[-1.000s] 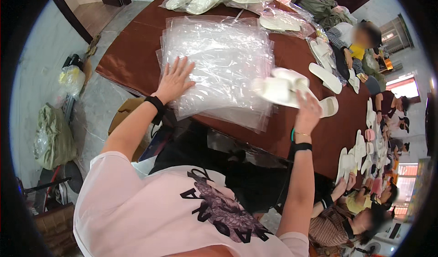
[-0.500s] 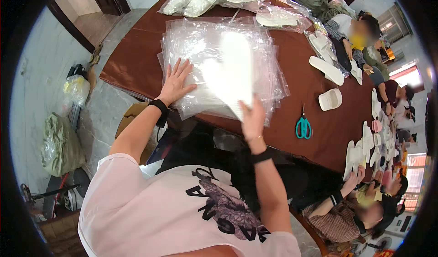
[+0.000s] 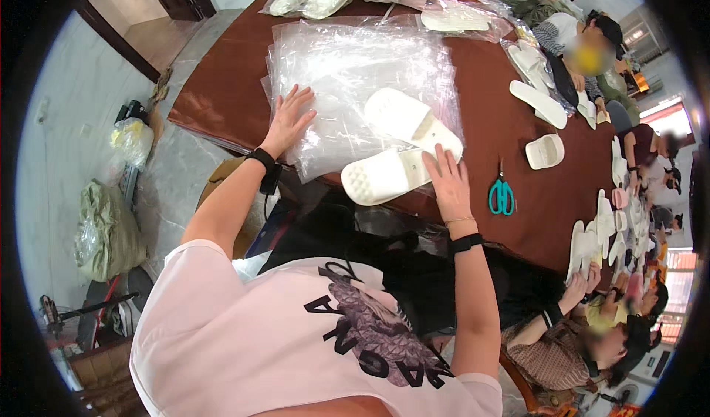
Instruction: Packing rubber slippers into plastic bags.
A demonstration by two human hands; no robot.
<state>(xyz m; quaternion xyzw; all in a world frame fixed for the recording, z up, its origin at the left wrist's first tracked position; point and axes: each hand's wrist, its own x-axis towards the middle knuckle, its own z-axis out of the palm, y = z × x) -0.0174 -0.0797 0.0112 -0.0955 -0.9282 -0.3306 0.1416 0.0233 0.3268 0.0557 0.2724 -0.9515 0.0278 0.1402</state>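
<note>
In the head view, the left hand (image 3: 291, 122) lies with fingers spread on the left edge of the stack of clear bags (image 3: 347, 65); the right hand (image 3: 450, 186) has its fingers extended and slightly parted, touching the right-hand end of the lower of two white slippers (image 3: 376, 178). The slippers lie at an angle to each other on the stack's lower right part, between the hands, apart from the left; teal-handled scissors (image 3: 501, 197) lie on the brown tabletop (image 3: 484, 110), right of the right hand.

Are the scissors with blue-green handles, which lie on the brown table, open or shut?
They look shut: on the scissors, the blades make one narrow line and the handle loops sit close together.
</note>
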